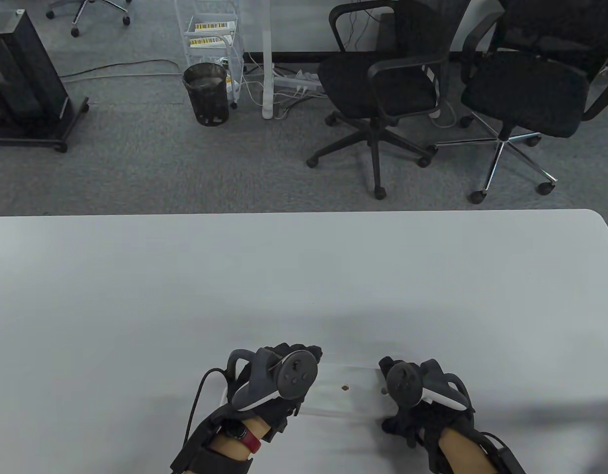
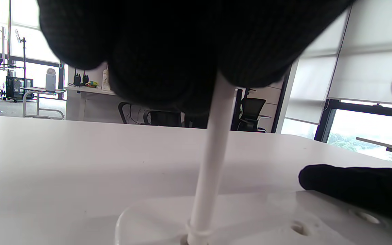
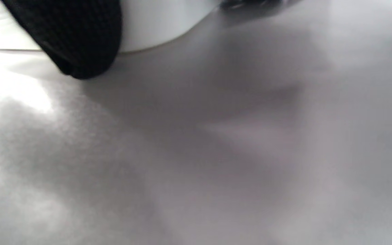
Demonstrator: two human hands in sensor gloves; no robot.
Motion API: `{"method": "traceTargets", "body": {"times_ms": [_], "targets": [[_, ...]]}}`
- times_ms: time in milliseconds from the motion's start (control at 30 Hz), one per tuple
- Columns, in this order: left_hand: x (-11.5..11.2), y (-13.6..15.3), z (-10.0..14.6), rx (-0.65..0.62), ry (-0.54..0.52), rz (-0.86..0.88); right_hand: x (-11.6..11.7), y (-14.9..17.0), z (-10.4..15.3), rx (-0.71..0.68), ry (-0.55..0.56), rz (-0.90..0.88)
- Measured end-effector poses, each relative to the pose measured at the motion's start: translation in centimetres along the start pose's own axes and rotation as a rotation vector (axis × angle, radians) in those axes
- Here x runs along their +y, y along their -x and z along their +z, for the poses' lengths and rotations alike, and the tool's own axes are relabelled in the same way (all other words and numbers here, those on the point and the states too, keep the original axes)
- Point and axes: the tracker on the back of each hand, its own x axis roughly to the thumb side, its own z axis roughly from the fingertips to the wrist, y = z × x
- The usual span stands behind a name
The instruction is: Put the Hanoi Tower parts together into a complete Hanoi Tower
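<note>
A white base plate (image 1: 351,397) lies flat on the white table near the front edge, with a small hole (image 1: 345,388) in its middle. My left hand (image 1: 279,380) covers the plate's left end and grips a white peg (image 2: 213,163) from above. The peg stands almost upright with its foot in a hole at the left end of the base (image 2: 250,217). Two more holes, one in the middle (image 2: 298,228) and one further right (image 2: 364,215), stand open. My right hand (image 1: 412,395) holds the plate's right end; a gloved fingertip (image 3: 77,37) lies against the base's edge (image 3: 155,23).
The table's far edge (image 1: 294,212) runs across the middle of the table view and its right corner is rounded. Beyond it are two office chairs (image 1: 383,89), a wire bin (image 1: 206,94) and a trolley on the floor. No discs are in view.
</note>
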Motion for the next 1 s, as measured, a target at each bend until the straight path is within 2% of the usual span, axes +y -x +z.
{"method": "traceTargets", "body": {"times_ms": [433,633,667,700,733,767,933,1000], "targets": [[0.1,-0.6,-0.7,0.031,0.058,-0.071,0.0,0.0,0.0,0.0,0.003,0.001],[0.1,-0.9,-1.6,0.104,0.101,-0.077,0.0,0.0,0.0,-0.001,0.004,0.0],[-0.2,-1.1,-1.8,0.114,0.12,-0.082,0.0,0.1,0.0,-0.001,0.005,-0.001],[-0.6,-0.9,-2.1,0.146,0.202,-0.122,0.1,0.0,0.0,-0.001,0.006,-0.001],[-0.6,-1.0,-2.0,0.158,0.204,-0.133,0.0,0.1,0.0,-0.001,0.006,0.001],[-0.8,-1.0,-2.1,0.139,0.169,-0.115,0.0,0.0,0.0,-0.001,0.005,0.001],[-0.9,-0.9,-1.9,0.12,0.193,-0.094,0.0,0.1,0.0,-0.002,0.004,0.0],[-0.9,-0.2,-1.6,0.122,0.232,-0.033,0.0,0.1,0.0,-0.002,0.004,0.0]]}}
